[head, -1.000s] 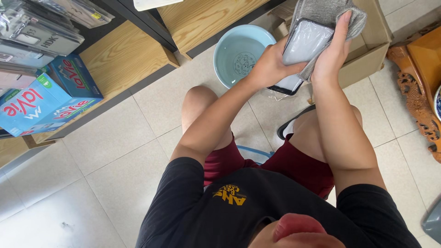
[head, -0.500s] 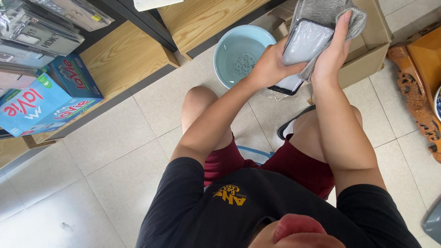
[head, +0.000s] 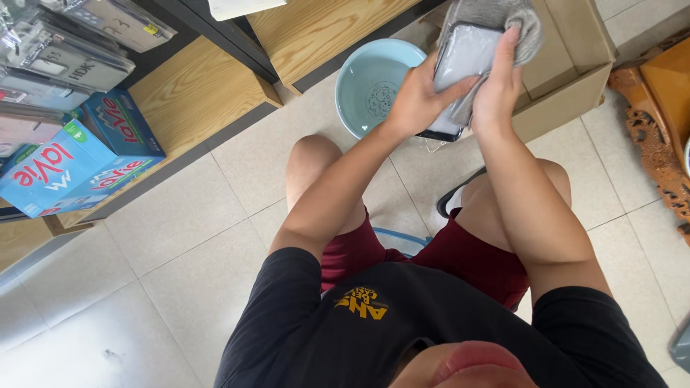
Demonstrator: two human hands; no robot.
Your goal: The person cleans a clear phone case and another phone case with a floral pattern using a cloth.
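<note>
I sit over a tiled floor with both arms stretched forward. My left hand [head: 411,99] grips the lower edge of a flat, pale rectangular item with a dark rim [head: 460,57]. My right hand [head: 501,79] presses a grey cloth [head: 496,16] against that item's face and side, fingers spread over it. The cloth drapes over the item's top. Just left of my hands a light blue basin [head: 368,86] rests on the floor.
An open cardboard box [head: 575,68] lies behind my hands. A wooden shelf unit [head: 187,93] at the left holds blue cartons [head: 72,165] and wrapped packages [head: 65,43]. Carved wooden furniture [head: 658,144] stands at the right edge.
</note>
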